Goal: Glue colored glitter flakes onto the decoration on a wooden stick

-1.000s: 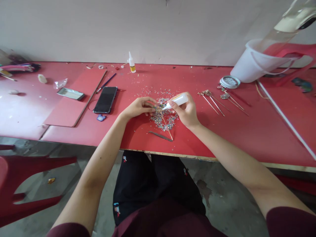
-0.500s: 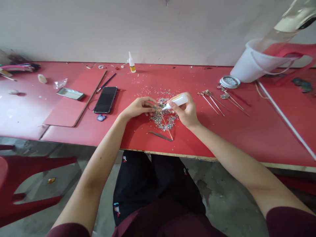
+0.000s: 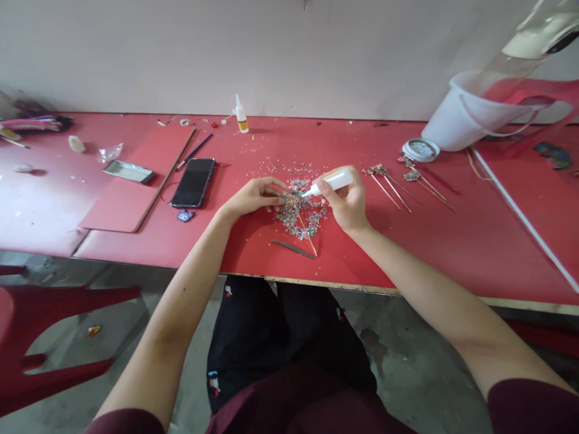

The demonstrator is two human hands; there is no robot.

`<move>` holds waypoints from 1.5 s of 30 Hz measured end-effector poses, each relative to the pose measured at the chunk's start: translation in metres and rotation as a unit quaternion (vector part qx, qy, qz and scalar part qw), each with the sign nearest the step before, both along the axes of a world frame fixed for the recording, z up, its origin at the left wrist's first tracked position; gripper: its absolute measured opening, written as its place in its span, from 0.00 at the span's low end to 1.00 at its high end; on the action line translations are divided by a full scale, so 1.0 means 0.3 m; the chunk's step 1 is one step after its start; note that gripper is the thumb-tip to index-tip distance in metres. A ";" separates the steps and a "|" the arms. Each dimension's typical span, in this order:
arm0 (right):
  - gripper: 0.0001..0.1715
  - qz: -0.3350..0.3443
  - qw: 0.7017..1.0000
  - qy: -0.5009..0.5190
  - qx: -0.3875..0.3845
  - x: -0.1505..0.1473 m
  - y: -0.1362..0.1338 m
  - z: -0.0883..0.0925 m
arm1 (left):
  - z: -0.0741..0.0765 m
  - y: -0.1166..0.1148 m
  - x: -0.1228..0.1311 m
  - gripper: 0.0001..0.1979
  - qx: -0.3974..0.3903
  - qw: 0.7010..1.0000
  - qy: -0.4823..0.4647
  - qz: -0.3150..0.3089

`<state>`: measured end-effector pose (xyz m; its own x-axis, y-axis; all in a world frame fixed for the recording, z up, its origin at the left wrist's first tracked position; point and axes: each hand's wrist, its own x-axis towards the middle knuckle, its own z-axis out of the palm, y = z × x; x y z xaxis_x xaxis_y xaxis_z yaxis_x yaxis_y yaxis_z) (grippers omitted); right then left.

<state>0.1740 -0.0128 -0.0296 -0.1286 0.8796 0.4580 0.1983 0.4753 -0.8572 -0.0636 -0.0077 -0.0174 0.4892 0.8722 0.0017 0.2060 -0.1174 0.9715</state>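
My left hand (image 3: 254,196) pinches the ornamented head of a gold hairpin (image 3: 304,222), whose thin prongs slant down toward the table's front edge. My right hand (image 3: 351,204) is closed around a white glue bottle (image 3: 337,179), tilted with its nozzle pointing down-left at the hairpin's head. Whether the nozzle touches it is too small to tell. Around and under the hairpin lies a loose pile of small shiny coloured chips (image 3: 310,229). Dark tweezers (image 3: 292,248) rest in front of the pile, close to the hairpin's prong tips.
Several finished-looking hairpins (image 3: 384,175) lie to the right, by a round white-rimmed container (image 3: 421,149) and a white bucket (image 3: 446,120). A second glue bottle (image 3: 242,117) stands at the back. Leftward are a phone (image 3: 193,183), a brush (image 3: 195,150), a metal tray (image 3: 129,172) and a red board (image 3: 122,208).
My right hand has drawn the glue bottle slightly right and up, away from the hairpin's head. The left hand and the hairpin have stayed in place.
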 end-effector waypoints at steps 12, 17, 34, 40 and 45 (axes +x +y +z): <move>0.22 0.022 1.000 0.000 -0.002 -0.005 -0.007 0.002 | -0.001 0.002 -0.001 0.19 -0.004 1.000 -0.003 -0.005; 0.21 0.018 1.000 -0.014 0.005 -0.004 -0.009 -0.001 | 0.000 0.001 -0.001 0.18 0.000 1.000 0.003 0.001; 0.06 -0.129 0.973 -0.166 0.095 0.133 0.136 -0.022 | -0.017 0.009 -0.011 0.19 0.006 1.000 0.008 -0.008; 0.14 -0.078 0.978 -0.171 0.093 0.105 0.097 0.014 | -0.018 0.011 -0.011 0.19 0.004 1.000 0.005 -0.007; 0.21 0.116 0.967 -0.189 0.126 0.039 -0.033 0.069 | -0.015 0.011 -0.008 0.19 0.001 1.000 -0.008 -0.007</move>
<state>0.1857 -0.0226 -0.0088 -0.5094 0.6736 0.5356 0.3377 0.7289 -0.5956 -0.0661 -0.0044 -0.0219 0.5019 0.8648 0.0109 0.1883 -0.1215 0.9746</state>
